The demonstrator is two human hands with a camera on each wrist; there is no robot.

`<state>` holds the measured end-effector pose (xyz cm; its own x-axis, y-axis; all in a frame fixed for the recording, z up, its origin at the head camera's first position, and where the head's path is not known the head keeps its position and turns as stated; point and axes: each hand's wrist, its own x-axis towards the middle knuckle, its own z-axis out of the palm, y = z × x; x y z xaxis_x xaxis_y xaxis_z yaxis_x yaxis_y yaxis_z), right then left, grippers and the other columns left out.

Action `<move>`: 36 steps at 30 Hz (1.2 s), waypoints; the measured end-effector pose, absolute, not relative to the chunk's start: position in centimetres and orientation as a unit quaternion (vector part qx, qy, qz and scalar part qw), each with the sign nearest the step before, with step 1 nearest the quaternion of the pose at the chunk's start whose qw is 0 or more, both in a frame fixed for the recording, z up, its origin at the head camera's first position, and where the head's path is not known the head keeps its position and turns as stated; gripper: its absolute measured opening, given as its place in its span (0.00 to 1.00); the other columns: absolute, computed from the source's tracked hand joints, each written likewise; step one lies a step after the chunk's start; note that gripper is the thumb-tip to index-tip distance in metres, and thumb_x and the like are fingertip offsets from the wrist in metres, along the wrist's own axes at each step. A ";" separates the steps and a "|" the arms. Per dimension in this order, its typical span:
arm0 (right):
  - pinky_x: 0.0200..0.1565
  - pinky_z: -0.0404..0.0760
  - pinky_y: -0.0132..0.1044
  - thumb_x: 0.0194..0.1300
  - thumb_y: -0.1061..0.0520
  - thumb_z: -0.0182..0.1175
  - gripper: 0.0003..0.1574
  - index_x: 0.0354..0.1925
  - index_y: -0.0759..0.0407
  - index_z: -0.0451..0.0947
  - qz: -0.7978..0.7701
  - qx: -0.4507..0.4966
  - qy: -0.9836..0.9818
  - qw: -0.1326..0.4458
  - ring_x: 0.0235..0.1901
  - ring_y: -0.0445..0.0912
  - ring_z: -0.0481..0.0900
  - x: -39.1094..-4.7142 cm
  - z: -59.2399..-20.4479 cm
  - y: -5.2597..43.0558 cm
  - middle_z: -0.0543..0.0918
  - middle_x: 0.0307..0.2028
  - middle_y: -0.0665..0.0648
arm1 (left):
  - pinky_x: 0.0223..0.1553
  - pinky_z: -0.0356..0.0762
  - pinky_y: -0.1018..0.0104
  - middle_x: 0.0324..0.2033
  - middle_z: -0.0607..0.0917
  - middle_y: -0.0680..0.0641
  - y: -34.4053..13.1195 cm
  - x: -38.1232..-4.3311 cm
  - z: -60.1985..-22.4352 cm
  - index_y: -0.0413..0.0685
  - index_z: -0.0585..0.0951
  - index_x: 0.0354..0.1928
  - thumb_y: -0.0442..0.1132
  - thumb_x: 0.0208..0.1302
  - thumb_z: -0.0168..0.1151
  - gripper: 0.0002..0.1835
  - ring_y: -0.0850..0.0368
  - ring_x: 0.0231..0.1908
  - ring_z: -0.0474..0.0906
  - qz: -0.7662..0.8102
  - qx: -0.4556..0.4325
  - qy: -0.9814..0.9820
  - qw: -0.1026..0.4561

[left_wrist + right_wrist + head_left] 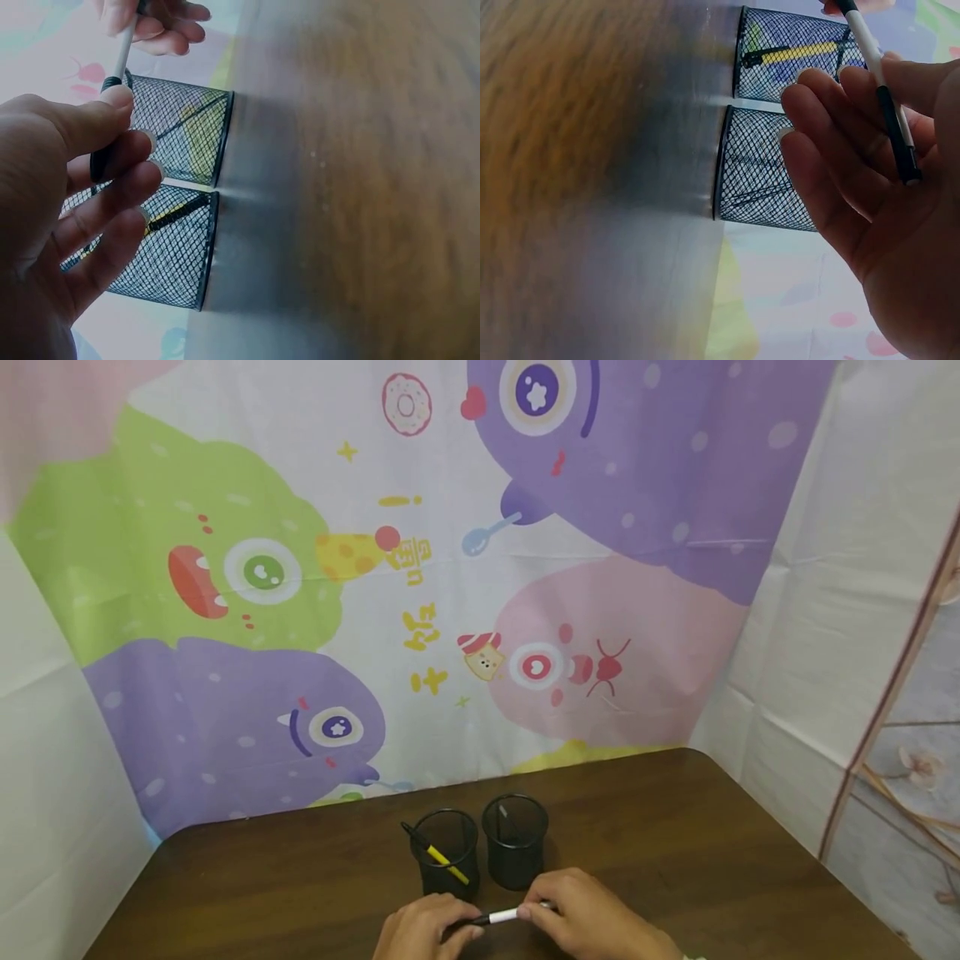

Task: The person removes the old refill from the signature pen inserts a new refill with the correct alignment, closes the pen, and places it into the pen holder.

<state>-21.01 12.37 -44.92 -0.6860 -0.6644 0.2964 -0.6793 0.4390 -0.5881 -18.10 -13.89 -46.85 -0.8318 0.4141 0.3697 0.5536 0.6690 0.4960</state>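
Both hands hold one white-and-black pen (503, 915) level above the table, in front of two mesh cups. My left hand (429, 927) pinches its black grip end between thumb and fingers, as the left wrist view also shows. At the other end, my right hand (588, 917) pinches the white barrel, and the black clip end (900, 142) lies across its palm. Just beyond the left hand stands the left black mesh pen cup (437, 883), with a yellow-and-black pen (437, 855) leaning in it. The right mesh pen cup (516, 865) contains a thin, dark pen-like item, partly hidden by the mesh.
A dark brown wooden table (660, 827) with rounded corners lies under the hands. A cloth printed with cartoon monsters (600, 652) hangs behind its far edge. White cloth walls (795, 693) close in the sides.
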 end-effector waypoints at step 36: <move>0.35 0.75 0.28 0.72 0.48 0.62 0.07 0.34 0.43 0.80 0.327 0.401 -0.853 0.060 0.29 0.30 0.72 -20.6 -45.0 12.3 0.76 0.31 0.34 | 0.28 0.74 0.69 0.31 0.82 0.67 -14.0 -18.2 -46.9 0.59 0.88 0.39 0.48 0.64 0.70 0.05 0.74 0.29 0.73 -0.314 -0.283 -0.901 0.093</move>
<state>-20.58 12.34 -44.97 -0.6707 -0.6454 0.3656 -0.7244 0.4640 -0.5098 -18.23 -13.98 -46.88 -0.8221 0.4528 0.3451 0.5692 0.6424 0.5131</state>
